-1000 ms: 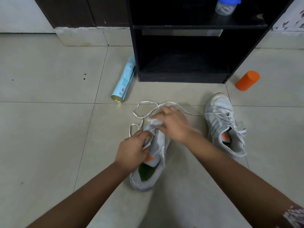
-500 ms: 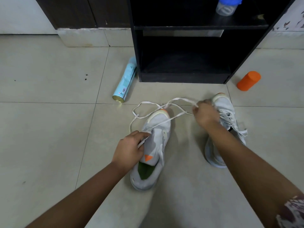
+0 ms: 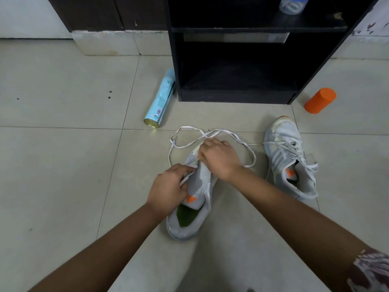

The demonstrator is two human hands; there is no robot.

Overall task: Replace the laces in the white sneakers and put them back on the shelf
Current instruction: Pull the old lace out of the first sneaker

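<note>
A white sneaker [image 3: 189, 220] with a green insole and an orange tongue tab lies on the tiled floor in front of me. A loose white lace [image 3: 210, 134] loops over the floor beyond its toe. My left hand [image 3: 170, 188] grips the sneaker's left side by the eyelets and pinches a strand of the lace. My right hand [image 3: 219, 159] covers the toe end with curled fingers on the lace there. A second white sneaker [image 3: 288, 161], laced, lies to the right. The black shelf [image 3: 237, 95] stands behind, its lower compartment empty.
A light blue spray can [image 3: 161, 100] lies on the floor left of the shelf. An orange cylinder [image 3: 320, 100] lies at the shelf's right. A clear jar with a blue lid [image 3: 293, 4] stands on the upper shelf board. Dark cabinet and white wall base at the back left.
My right hand had pulled the lace out to the right near the second sneaker, and has now come back to the first sneaker's toe. My left hand has stayed on that sneaker.
</note>
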